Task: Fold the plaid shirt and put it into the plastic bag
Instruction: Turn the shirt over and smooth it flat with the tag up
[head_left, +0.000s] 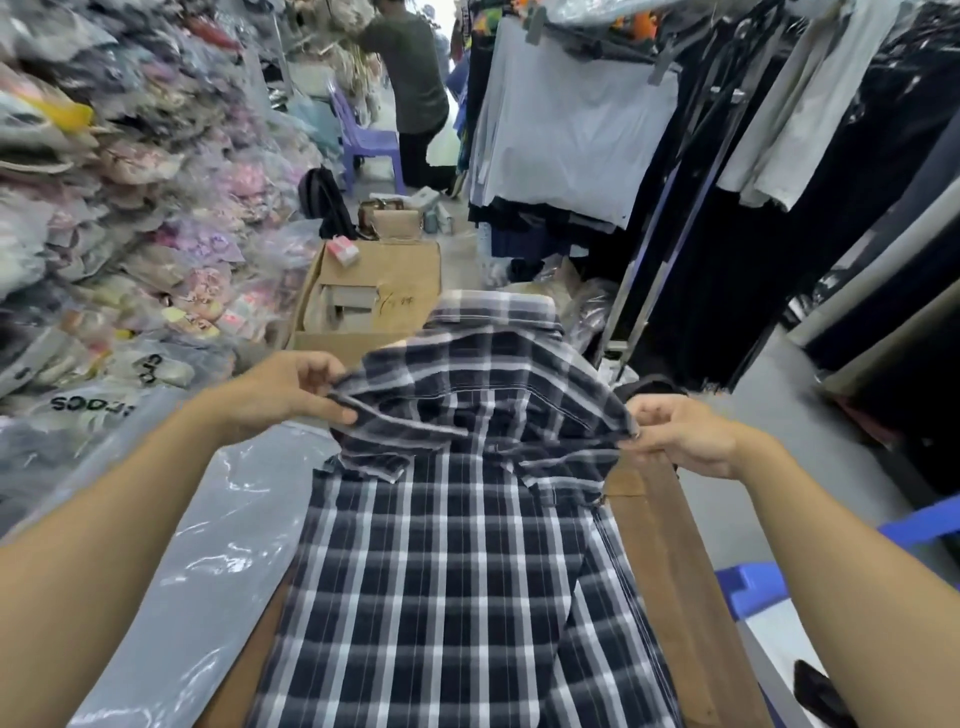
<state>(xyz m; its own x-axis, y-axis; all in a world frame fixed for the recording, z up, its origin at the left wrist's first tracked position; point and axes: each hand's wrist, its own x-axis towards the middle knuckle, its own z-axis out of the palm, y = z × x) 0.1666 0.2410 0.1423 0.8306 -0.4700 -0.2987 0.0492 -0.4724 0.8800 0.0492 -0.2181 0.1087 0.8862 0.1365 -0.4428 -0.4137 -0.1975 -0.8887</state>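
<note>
A dark navy and white plaid shirt (457, 561) lies lengthwise on a brown cardboard surface (670, 561) in front of me, its collar end at the far side. My left hand (291, 389) pinches the shirt's left shoulder fold, and my right hand (675, 431) pinches the right shoulder fold. Both lift the upper part slightly off the surface. A clear plastic bag (208, 561) lies flat to the left of the shirt, partly under my left forearm.
Stacks of bagged clothes (104, 208) fill the left wall. Dark garments hang on racks (727, 182) at the right. An open cardboard box (374, 296) sits ahead. A person (410, 88) stands by a purple chair (363, 140) far down the aisle. A blue plastic item (753, 582) lies at the right.
</note>
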